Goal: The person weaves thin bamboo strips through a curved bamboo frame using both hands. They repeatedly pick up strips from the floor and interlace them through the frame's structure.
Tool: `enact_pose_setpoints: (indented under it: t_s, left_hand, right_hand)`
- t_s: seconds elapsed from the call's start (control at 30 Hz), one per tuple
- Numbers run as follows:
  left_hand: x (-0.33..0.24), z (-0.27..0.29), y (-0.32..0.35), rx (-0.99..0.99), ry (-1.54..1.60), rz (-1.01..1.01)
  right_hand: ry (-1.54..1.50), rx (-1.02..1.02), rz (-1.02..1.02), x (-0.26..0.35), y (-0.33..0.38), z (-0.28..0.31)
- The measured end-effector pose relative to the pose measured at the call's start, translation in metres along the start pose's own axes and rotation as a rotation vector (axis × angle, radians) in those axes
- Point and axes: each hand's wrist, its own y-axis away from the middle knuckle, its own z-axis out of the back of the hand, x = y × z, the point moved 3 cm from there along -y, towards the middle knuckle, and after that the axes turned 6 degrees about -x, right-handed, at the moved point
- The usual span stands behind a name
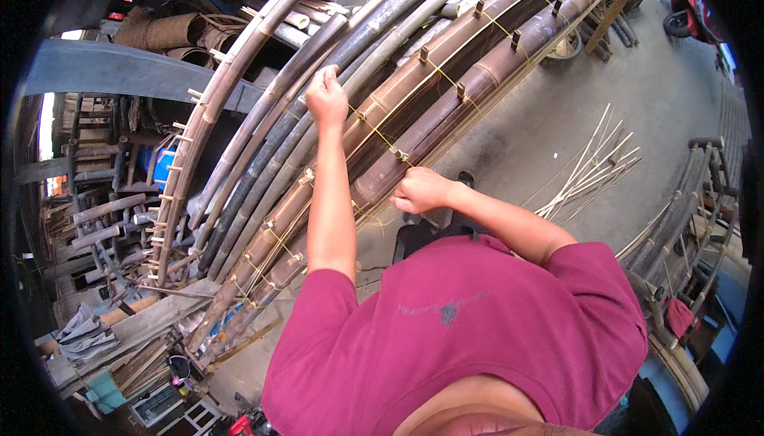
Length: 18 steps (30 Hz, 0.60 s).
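My left hand (328,100) and right hand (422,190) are clamping, apart, on yellow cord (400,155), seemingly light and flexible; I'm favouring its ends, the bamboo pole (489,72) looking stiff

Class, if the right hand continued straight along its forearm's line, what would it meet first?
Going leftward, the right hand would probably meet the nearer brown bamboo pole; depth is unclear, so it might pass above it.
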Motion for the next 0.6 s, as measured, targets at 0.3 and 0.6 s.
enact_pose_setpoints:
  t_s: [0.3,0.6]
  left_hand:
    - [0.055,0.087,0.033,0.111,-0.319,-0.112]
    - [0.097,0.188,0.167,0.295,-0.502,-0.049]
  right_hand:
    - [-0.718,0.219,-0.217,0.081,-0.004,-0.106]
    - [-0.775,-0.845,-0.036,0.194,-0.104,-0.087]
